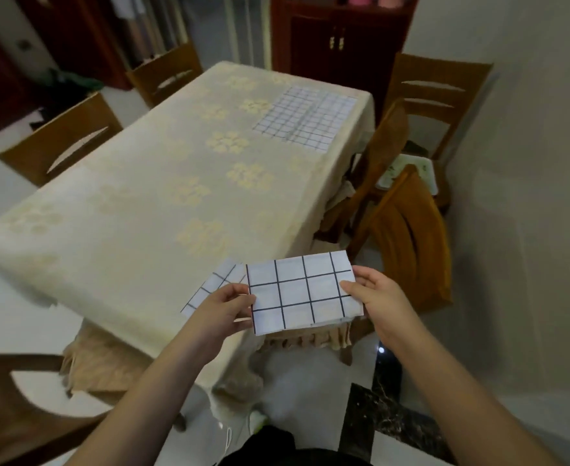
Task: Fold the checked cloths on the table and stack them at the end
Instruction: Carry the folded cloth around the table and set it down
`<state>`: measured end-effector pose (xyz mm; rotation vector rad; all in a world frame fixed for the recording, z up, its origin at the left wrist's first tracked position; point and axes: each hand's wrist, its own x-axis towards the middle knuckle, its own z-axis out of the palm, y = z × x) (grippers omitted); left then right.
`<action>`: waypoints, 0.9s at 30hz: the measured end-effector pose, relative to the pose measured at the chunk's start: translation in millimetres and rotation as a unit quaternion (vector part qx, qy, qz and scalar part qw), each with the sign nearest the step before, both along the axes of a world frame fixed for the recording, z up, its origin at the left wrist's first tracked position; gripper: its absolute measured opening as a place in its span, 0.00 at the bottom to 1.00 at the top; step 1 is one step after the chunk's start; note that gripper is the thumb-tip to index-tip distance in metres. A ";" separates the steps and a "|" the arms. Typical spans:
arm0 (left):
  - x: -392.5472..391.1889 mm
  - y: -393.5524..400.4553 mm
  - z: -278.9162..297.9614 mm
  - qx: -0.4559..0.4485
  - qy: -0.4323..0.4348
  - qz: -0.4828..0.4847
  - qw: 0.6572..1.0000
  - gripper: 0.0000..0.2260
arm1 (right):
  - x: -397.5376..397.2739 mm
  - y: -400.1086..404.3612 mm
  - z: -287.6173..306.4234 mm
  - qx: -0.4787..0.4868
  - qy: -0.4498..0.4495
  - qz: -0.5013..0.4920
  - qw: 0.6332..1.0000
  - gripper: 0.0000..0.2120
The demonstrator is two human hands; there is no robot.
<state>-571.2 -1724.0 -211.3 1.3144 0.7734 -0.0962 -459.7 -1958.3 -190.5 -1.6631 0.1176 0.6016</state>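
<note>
Folded checked cloth (302, 292), long axis left-right, pinched at both short ends by left hand (224, 306) and right hand (372, 292) fingers, just right of second folded cloth (214, 285) on tabletop (125, 210).

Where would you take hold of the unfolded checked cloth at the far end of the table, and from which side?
Probably pinch the two corners of the unfolded checked cloth along its right edge, coming from the table's right side: it lies flat and spread beside that edge, so those corners look easiest to lift.

single head cam, standing at near right corner of table (135, 210), facing forward and down its length; hands close in frame, far end distant.
</note>
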 end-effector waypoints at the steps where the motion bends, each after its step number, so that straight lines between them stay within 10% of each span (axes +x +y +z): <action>1: -3.4 6.5 -5.2 -0.002 0.005 0.013 1.000 0.02 | 4.8 10.4 -3.0 -0.005 0.003 0.014 1.000 0.15; 27: -29.7 67.5 -116.7 -0.005 0.123 0.276 0.953 0.05 | 94.1 201.5 -117.3 -0.163 0.034 0.370 0.914 0.18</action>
